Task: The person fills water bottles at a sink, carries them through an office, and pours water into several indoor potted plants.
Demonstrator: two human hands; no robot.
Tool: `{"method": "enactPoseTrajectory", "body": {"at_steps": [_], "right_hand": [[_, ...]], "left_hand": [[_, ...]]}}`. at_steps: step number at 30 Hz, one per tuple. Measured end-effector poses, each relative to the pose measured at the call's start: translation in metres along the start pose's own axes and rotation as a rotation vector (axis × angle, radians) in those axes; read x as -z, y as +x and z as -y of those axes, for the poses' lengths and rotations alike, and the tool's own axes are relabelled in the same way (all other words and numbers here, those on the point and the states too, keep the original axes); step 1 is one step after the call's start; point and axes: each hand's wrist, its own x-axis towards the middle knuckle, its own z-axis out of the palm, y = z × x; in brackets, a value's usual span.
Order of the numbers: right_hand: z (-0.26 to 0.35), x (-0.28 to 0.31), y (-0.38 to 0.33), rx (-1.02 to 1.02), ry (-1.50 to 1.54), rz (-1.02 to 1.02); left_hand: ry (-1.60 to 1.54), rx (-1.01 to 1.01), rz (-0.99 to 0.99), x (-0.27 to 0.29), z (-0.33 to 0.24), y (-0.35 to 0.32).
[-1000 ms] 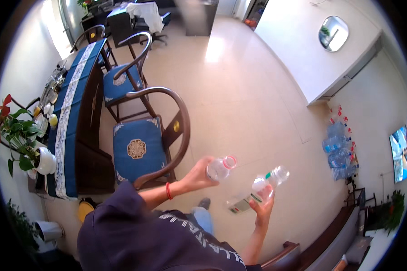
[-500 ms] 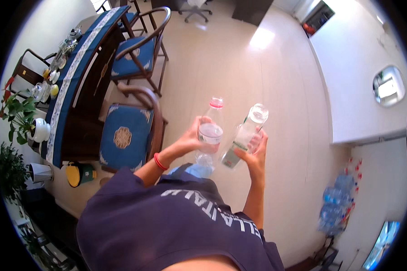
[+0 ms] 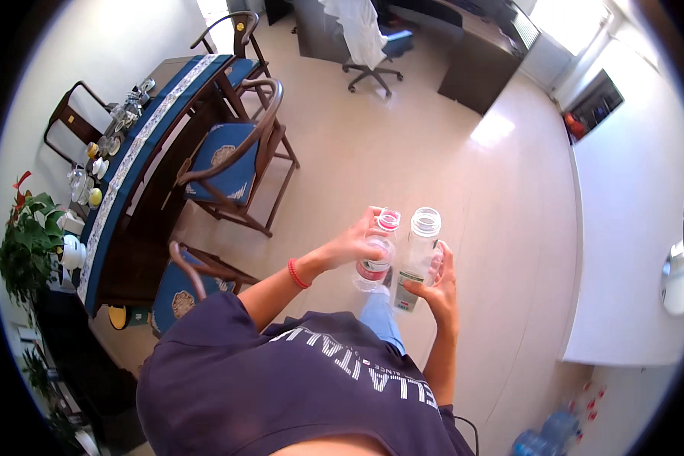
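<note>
Two clear plastic bottles stand side by side in front of my body. My left hand is closed around the left one, a round water bottle with a red ring at its neck and a red-and-white label. My right hand grips the other, a squarish clear bottle with a green-grey label low on its side. Its wide mouth faces up and seems uncapped. Both bottles are nearly upright, close together at the top; whether they touch is unclear. A red bracelet circles my left wrist.
On the left, a long dark table with a blue runner carries teaware. Wooden armchairs with blue cushions flank it. Ahead are a swivel chair and a dark desk. Large blue water jugs lie at lower right.
The room has shifted in view, with the desk and swivel chair showing more. The two bottles have come closer together, and the right one has gone from tilted to nearly upright.
</note>
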Motion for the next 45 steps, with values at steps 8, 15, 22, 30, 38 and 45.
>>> {"method": "enactPoseTrajectory", "body": {"at_steps": [8, 15, 22, 30, 38, 45], "right_hand": [[0.035, 0.005, 0.308, 0.109, -0.092, 0.282], [0.066, -0.069, 0.592, 0.284, -0.116, 0.401], [0.140, -0.146, 0.834, 0.343, -0.340, 0.697], [0.155, -0.267, 1.097, 0.349, -0.240, 0.893], [0.209, -0.411, 1.349, 0.495, -0.087, 0.762], [0.236, -0.555, 1.518, 0.178, 0.057, 0.580]], "left_hand": [[0.158, 0.032, -0.521, 0.122, -0.058, 0.177], [0.377, -0.336, -0.685, 0.278, -0.112, 0.304], [0.685, -0.399, -0.497, 0.460, -0.199, 0.480], [0.426, -0.284, -0.553, 0.676, -0.254, 0.636], [0.467, -0.389, -1.107, 0.894, -0.312, 0.728], [0.339, -0.328, -1.280, 1.117, -0.308, 0.757]]}}
